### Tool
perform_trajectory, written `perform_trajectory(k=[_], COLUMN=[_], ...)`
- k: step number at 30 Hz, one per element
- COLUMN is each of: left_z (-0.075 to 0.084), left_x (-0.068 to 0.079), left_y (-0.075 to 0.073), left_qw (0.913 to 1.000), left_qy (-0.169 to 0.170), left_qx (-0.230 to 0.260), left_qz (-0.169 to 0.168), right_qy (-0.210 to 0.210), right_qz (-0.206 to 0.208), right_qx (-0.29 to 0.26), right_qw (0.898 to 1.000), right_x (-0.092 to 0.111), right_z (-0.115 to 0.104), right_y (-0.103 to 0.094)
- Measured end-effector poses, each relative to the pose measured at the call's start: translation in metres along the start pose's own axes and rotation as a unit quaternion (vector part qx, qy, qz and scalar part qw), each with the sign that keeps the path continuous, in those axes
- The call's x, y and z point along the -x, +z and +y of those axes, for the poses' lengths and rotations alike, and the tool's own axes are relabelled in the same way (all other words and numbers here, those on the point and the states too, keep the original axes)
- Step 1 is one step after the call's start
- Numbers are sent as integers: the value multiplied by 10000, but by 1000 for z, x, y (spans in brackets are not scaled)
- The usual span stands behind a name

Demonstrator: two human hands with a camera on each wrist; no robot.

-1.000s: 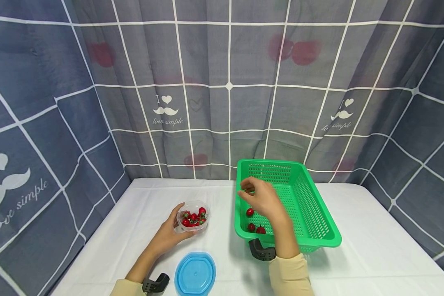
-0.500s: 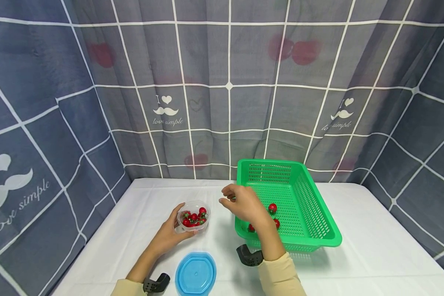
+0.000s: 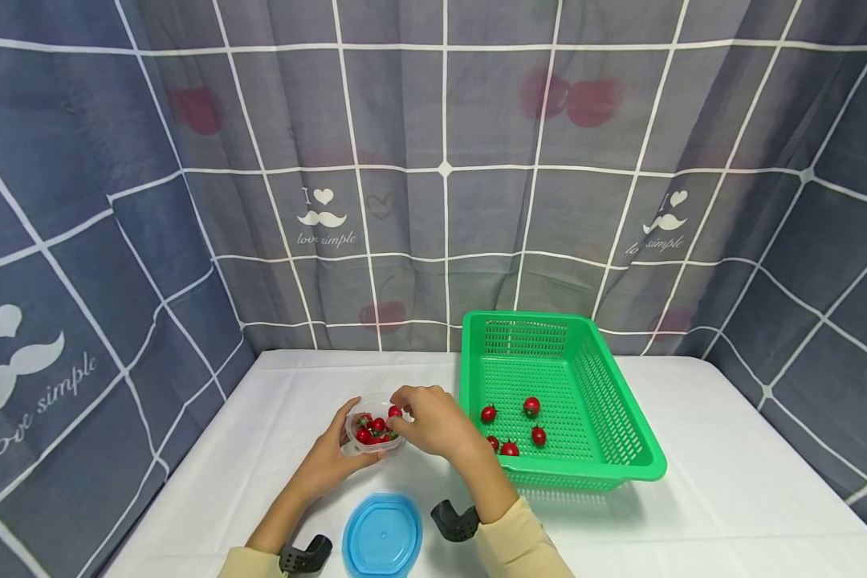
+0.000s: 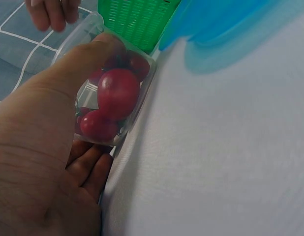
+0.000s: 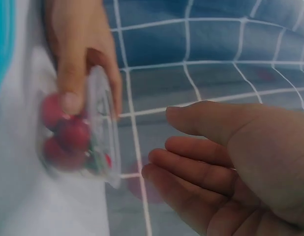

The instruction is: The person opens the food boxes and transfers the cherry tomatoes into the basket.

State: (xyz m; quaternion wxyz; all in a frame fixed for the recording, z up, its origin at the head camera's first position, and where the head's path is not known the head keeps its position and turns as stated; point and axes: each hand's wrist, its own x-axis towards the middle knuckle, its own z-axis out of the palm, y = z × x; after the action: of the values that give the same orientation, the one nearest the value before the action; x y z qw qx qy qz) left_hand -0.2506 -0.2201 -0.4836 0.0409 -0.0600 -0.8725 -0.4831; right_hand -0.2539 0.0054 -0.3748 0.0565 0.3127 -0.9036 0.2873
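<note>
My left hand (image 3: 328, 461) grips a small clear plastic tub (image 4: 83, 30) around its sides, thumb on the near side. Inside the tub lie several red cherry tomatoes (image 4: 118, 93), some with green stems. At the tub's right rim, my right hand (image 3: 437, 421) hovers with its fingertips over the opening, close to the tomatoes. In the right wrist view, that hand's thumb and loosely bent fingers (image 5: 191, 167) are apart, with nothing between them. Several more cherry tomatoes (image 3: 531, 406) lie on the floor of a green basket (image 3: 624, 405) at the right.
A blue lid (image 3: 383, 531) lies on the white cloth (image 3: 737, 482) in front of the tub. Both wrists wear black bands (image 3: 453, 522). Grey checked curtains (image 3: 405, 209) stand behind and at both sides of the table.
My right hand has moved left from over the green basket to the tub, uncovering more tomatoes in the basket. The left hand and tub have stayed in place.
</note>
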Motion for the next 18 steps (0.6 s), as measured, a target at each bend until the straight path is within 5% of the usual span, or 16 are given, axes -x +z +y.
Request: perform_trajectory(k=[18], left_z=[-1], left_x=[0], left_y=[-1], left_qw=[9999], left_qy=[102], left_qx=[-17], left_qz=[-18], right_qy=[364], right_qz=[-570], right_qx=[287], right_qw=[9973], right_x=[-3], right_z=[-4], right_y=[26])
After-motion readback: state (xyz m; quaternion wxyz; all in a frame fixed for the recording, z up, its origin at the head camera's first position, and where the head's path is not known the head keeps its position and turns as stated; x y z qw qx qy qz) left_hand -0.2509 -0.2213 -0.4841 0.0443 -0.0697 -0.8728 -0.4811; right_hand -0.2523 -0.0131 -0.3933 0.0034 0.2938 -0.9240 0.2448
